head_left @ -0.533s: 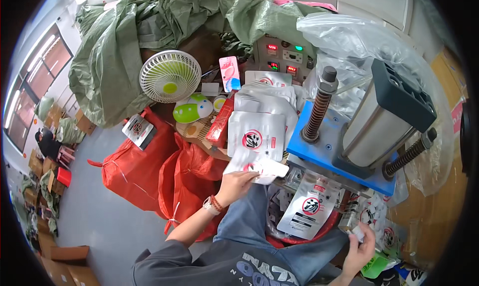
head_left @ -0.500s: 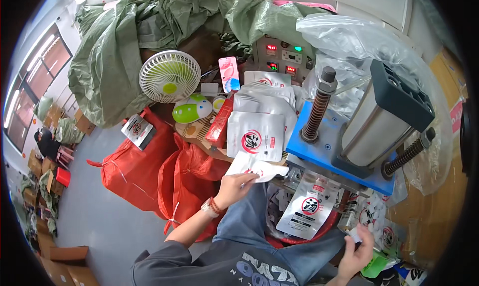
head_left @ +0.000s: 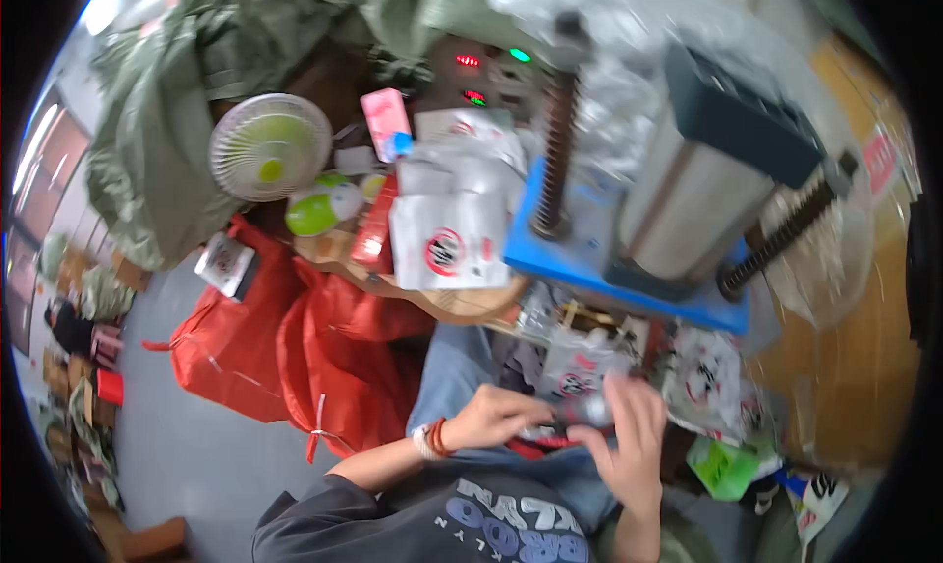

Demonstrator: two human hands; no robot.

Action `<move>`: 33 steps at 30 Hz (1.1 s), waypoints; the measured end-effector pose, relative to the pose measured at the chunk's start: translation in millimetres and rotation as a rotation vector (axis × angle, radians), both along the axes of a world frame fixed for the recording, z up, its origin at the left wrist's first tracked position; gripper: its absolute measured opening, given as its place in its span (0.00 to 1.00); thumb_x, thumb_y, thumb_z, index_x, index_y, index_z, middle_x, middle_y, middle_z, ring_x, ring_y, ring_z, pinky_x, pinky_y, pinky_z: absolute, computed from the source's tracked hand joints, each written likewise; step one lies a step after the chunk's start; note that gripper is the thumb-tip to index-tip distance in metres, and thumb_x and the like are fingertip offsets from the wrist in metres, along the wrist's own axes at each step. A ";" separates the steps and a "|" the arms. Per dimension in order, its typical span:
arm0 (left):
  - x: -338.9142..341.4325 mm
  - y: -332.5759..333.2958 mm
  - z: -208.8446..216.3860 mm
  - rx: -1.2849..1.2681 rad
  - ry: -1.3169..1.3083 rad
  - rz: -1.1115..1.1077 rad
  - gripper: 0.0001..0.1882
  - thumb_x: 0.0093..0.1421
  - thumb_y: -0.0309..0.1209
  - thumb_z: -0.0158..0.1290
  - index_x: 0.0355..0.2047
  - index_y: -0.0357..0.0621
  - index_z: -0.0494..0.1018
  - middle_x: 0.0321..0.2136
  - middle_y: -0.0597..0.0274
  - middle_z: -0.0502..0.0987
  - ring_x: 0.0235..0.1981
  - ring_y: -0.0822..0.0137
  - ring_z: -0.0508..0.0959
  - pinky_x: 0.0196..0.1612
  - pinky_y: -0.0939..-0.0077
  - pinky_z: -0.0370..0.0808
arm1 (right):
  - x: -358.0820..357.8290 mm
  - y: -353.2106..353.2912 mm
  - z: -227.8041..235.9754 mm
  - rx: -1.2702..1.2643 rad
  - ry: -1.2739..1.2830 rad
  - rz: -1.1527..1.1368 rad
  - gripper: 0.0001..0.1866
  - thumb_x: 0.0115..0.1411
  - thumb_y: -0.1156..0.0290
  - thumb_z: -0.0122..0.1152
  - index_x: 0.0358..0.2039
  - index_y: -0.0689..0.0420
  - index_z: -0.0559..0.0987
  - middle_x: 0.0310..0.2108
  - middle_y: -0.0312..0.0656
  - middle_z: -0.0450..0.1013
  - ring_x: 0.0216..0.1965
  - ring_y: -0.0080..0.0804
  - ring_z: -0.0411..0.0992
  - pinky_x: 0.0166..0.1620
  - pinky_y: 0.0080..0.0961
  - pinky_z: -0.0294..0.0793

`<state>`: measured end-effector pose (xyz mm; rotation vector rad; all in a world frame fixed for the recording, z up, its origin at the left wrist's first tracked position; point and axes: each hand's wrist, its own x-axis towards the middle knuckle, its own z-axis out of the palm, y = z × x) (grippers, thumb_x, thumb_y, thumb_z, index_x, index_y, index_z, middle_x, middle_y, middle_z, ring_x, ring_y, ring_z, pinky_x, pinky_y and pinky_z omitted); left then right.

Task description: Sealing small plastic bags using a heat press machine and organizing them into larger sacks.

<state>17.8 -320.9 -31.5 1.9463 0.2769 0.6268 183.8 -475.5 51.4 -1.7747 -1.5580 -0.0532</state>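
Observation:
In front of my lap my two hands come together, blurred by motion. My left hand [head_left: 499, 418] is closed on the near end of a dark cylinder with a silvery part, which looks like a can [head_left: 585, 411] lying on its side. My right hand [head_left: 629, 435] is at the can's other end, thumb apart from the fingers; the smear hides whether it grips. Just beyond the hands, a white printed pouch [head_left: 580, 362] hangs below the blue press plate [head_left: 629, 288].
A stack of white pouches [head_left: 447, 244] lies on the wooden board [head_left: 471, 306], beside a red box [head_left: 378, 234] and a fan [head_left: 270, 148]. Red sacks [head_left: 246, 337] stand at left. The press cylinder [head_left: 688, 170] rises at right, near plastic bags [head_left: 702, 376] and a cardboard box [head_left: 815, 366].
My left hand has let go of the white pouch and moved down and right. My right hand has come inward to the can. The view has shifted, so the bench appears further left.

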 end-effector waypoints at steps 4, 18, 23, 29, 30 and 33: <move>33.3 -1.9 -29.3 -0.632 0.210 0.156 0.12 0.63 0.32 0.57 0.31 0.34 0.80 0.24 0.67 0.81 0.22 0.82 0.75 0.24 0.84 0.71 | 28.6 -13.9 8.5 0.213 0.078 -0.163 0.30 0.47 0.69 0.72 0.50 0.63 0.74 0.51 0.51 0.70 0.54 0.48 0.67 0.59 0.40 0.62; 45.8 72.1 -30.1 -0.103 0.149 0.463 0.38 0.54 0.53 0.61 0.55 0.38 0.68 0.51 0.45 0.72 0.51 0.56 0.74 0.48 0.60 0.71 | 84.0 -58.7 -90.4 -0.320 0.226 -0.324 0.13 0.64 0.71 0.52 0.45 0.65 0.73 0.42 0.54 0.72 0.46 0.50 0.71 0.51 0.39 0.68; -18.7 119.5 -53.6 0.927 0.606 0.529 0.48 0.50 0.59 0.58 0.64 0.45 0.58 0.67 0.56 0.56 0.67 0.55 0.56 0.66 0.38 0.40 | 73.3 -57.6 -77.3 0.066 0.552 -0.320 0.12 0.62 0.77 0.53 0.46 0.64 0.72 0.50 0.46 0.66 0.49 0.36 0.68 0.52 0.28 0.67; -49.3 81.7 -31.1 0.384 0.168 0.606 0.17 0.49 0.17 0.55 0.39 0.46 0.82 0.34 0.55 0.82 0.33 0.61 0.83 0.35 0.78 0.78 | 23.9 -31.1 -50.0 0.482 0.457 -0.070 0.14 0.64 0.72 0.53 0.47 0.64 0.69 0.43 0.53 0.71 0.43 0.39 0.71 0.48 0.32 0.72; -45.2 69.6 -19.2 0.337 0.099 0.591 0.18 0.48 0.15 0.54 0.37 0.45 0.82 0.34 0.53 0.82 0.33 0.60 0.84 0.36 0.78 0.78 | 13.2 -20.7 -40.9 0.541 0.413 0.035 0.12 0.63 0.73 0.53 0.45 0.64 0.70 0.44 0.57 0.73 0.44 0.44 0.74 0.49 0.37 0.73; -33.4 33.9 21.4 0.537 -0.031 0.423 0.18 0.45 0.16 0.57 0.36 0.47 0.82 0.36 0.60 0.83 0.39 0.64 0.83 0.37 0.74 0.80 | -6.0 12.7 -15.3 0.217 -0.008 0.151 0.14 0.50 0.81 0.66 0.38 0.62 0.75 0.42 0.50 0.77 0.46 0.52 0.76 0.46 0.41 0.77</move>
